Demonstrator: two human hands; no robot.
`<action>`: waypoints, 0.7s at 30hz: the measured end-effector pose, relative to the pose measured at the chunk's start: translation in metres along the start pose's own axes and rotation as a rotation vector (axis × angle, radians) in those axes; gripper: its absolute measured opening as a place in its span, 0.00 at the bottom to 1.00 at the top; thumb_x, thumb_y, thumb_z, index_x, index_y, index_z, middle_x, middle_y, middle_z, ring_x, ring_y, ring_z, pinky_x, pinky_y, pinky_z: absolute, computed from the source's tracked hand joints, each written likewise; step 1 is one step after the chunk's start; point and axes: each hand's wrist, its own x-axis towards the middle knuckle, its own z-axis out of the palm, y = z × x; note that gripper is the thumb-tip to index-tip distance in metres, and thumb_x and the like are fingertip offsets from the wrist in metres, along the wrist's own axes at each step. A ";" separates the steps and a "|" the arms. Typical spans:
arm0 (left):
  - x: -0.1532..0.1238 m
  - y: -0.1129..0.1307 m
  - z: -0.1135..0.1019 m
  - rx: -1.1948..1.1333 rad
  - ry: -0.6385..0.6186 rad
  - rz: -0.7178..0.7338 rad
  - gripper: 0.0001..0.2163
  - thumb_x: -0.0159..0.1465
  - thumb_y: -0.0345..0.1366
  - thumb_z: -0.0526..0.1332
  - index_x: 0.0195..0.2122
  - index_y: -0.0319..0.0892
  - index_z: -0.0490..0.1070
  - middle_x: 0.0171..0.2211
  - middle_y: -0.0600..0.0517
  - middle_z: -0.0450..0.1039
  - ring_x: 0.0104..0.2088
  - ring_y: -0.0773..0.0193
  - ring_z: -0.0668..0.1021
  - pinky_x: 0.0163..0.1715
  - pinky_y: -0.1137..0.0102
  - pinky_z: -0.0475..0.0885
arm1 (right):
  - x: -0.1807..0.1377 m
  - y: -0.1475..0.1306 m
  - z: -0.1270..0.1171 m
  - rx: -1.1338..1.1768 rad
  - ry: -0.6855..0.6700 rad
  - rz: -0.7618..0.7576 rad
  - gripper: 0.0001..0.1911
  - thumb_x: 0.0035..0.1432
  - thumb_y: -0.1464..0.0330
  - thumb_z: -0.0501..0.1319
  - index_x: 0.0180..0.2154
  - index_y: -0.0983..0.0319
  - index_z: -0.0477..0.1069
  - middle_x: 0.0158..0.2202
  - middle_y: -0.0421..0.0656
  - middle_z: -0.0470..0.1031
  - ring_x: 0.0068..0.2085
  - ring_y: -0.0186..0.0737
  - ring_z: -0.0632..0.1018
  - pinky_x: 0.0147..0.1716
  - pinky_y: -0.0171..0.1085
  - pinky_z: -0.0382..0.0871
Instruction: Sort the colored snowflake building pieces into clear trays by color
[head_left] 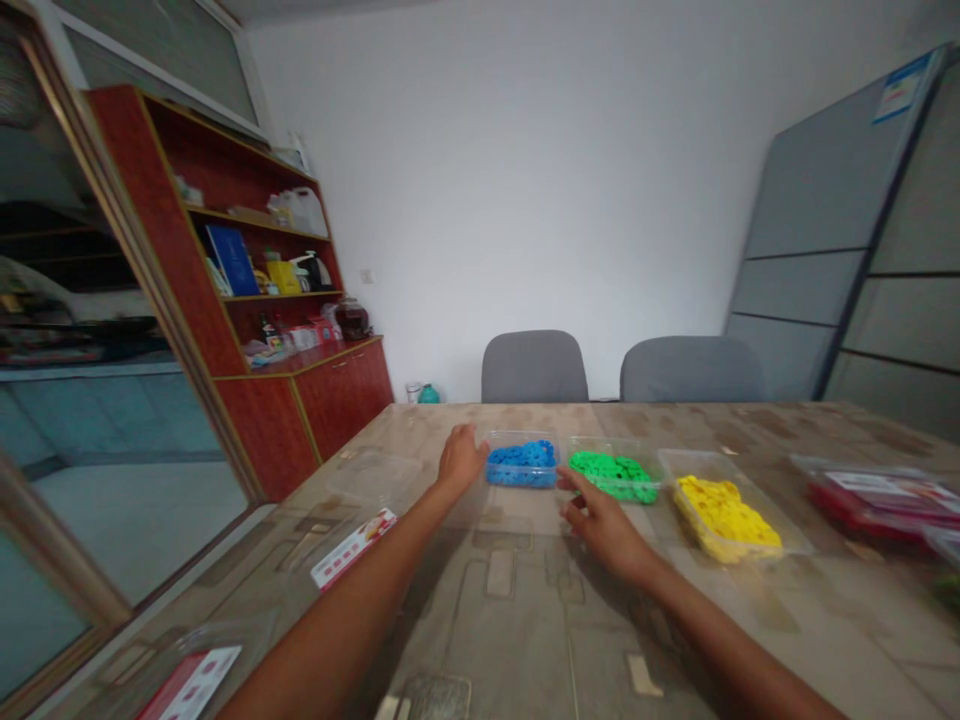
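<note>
Nearest, at the table's left front corner, a clear plastic lid with a red-and-white label [201, 684] lies on the patterned tabletop [517, 640]; past it, partly behind the left forearm, is a second labelled lid [354, 548].

Next is the right hand [604, 525]: half open, fingers parted and loosely bent, nothing seen in its grasp. Its foremost fingertip points at the near right corner of the blue tub [522, 480].

A little farther is the left hand [463, 457], loosely open, fingers close together and slightly curled, palm side facing the tub; no object is seen within it.

Governing relation: the blue tub, filled with small blue pieces [525, 455], sits between the hands, its long axis running crosswise from one hand to the other. It lies just right of the left hand, and ahead and to the left of the right hand. Neither hand is plainly the nearer; contact at either end cannot be confirmed from here.

To its right, in a row, stand the green tub [611, 489], just beside it and beyond the right hand, and the yellow tub [688, 463], set askew. A red-filled package [877, 505] lies farther right, blurred.

Beyond the table: two grey chairs [534, 366], then a white wall [510, 200].
</note>
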 end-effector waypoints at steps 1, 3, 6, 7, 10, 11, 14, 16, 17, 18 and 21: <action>0.005 0.000 0.004 0.006 -0.012 -0.025 0.15 0.68 0.39 0.60 0.54 0.40 0.68 0.53 0.45 0.69 0.49 0.54 0.75 0.47 0.54 0.73 | 0.000 0.001 0.002 0.021 -0.004 0.007 0.30 0.56 0.70 0.54 0.61 0.63 0.63 0.55 0.53 0.72 0.37 0.41 0.76 0.36 0.40 0.74; 0.013 0.000 0.013 0.006 -0.045 -0.066 0.15 0.68 0.39 0.60 0.54 0.40 0.68 0.53 0.45 0.69 0.48 0.55 0.76 0.46 0.55 0.74 | -0.002 0.004 0.003 0.056 -0.017 0.019 0.31 0.56 0.69 0.55 0.62 0.62 0.62 0.57 0.53 0.70 0.38 0.40 0.75 0.35 0.39 0.74; 0.019 -0.004 0.020 -0.021 -0.099 -0.108 0.15 0.68 0.39 0.60 0.54 0.40 0.68 0.52 0.45 0.70 0.47 0.55 0.76 0.45 0.56 0.74 | -0.007 0.007 0.000 0.100 -0.032 0.040 0.32 0.56 0.68 0.56 0.63 0.62 0.61 0.57 0.54 0.69 0.37 0.39 0.75 0.33 0.38 0.74; 0.019 -0.006 0.021 -0.037 -0.115 -0.116 0.15 0.68 0.39 0.60 0.54 0.40 0.68 0.52 0.45 0.70 0.47 0.55 0.76 0.45 0.56 0.74 | -0.008 0.007 -0.001 0.114 -0.033 0.046 0.31 0.56 0.67 0.56 0.63 0.62 0.61 0.56 0.54 0.69 0.36 0.39 0.75 0.33 0.38 0.74; 0.018 -0.009 0.022 -0.108 -0.147 -0.118 0.15 0.68 0.39 0.60 0.54 0.40 0.68 0.52 0.45 0.70 0.47 0.55 0.76 0.45 0.56 0.75 | -0.009 0.007 -0.003 0.148 -0.024 0.055 0.30 0.58 0.65 0.56 0.62 0.60 0.62 0.54 0.52 0.71 0.34 0.37 0.75 0.32 0.38 0.74; 0.017 -0.009 0.021 -0.138 -0.152 -0.114 0.15 0.68 0.39 0.60 0.54 0.40 0.68 0.52 0.45 0.70 0.47 0.55 0.76 0.45 0.56 0.75 | -0.009 0.007 -0.003 0.156 -0.018 0.056 0.30 0.58 0.64 0.56 0.62 0.60 0.63 0.54 0.53 0.71 0.33 0.38 0.76 0.32 0.39 0.74; 0.010 -0.009 0.016 -0.237 -0.164 -0.096 0.15 0.68 0.39 0.60 0.53 0.40 0.68 0.52 0.45 0.70 0.47 0.55 0.76 0.45 0.56 0.75 | -0.009 0.004 -0.002 0.167 0.002 0.062 0.30 0.60 0.59 0.55 0.62 0.61 0.62 0.53 0.54 0.71 0.36 0.41 0.77 0.33 0.40 0.75; 0.001 -0.010 0.010 -0.302 -0.175 -0.087 0.15 0.68 0.39 0.60 0.53 0.39 0.68 0.51 0.45 0.70 0.46 0.56 0.76 0.44 0.56 0.75 | -0.010 0.000 -0.002 0.158 0.022 0.070 0.32 0.61 0.56 0.53 0.63 0.62 0.60 0.54 0.55 0.70 0.39 0.43 0.78 0.34 0.41 0.76; -0.005 -0.012 0.005 -0.331 -0.182 -0.084 0.15 0.68 0.38 0.60 0.54 0.39 0.68 0.51 0.45 0.71 0.45 0.57 0.77 0.43 0.58 0.75 | -0.010 -0.003 -0.003 0.147 0.033 0.077 0.32 0.62 0.54 0.51 0.64 0.63 0.58 0.55 0.56 0.70 0.39 0.44 0.78 0.34 0.41 0.76; -0.014 -0.013 -0.001 -0.357 -0.190 -0.080 0.15 0.68 0.36 0.60 0.55 0.39 0.67 0.51 0.45 0.71 0.43 0.58 0.77 0.41 0.60 0.76 | -0.011 -0.005 -0.004 0.131 0.044 0.084 0.33 0.63 0.53 0.49 0.64 0.63 0.57 0.55 0.56 0.69 0.39 0.45 0.78 0.33 0.41 0.76; -0.048 -0.019 -0.020 -0.421 -0.231 -0.058 0.21 0.65 0.25 0.56 0.60 0.40 0.64 0.53 0.46 0.72 0.34 0.65 0.78 0.32 0.72 0.74 | -0.012 -0.013 -0.007 0.070 0.058 0.089 0.34 0.65 0.52 0.46 0.64 0.66 0.58 0.53 0.58 0.71 0.34 0.44 0.79 0.31 0.42 0.75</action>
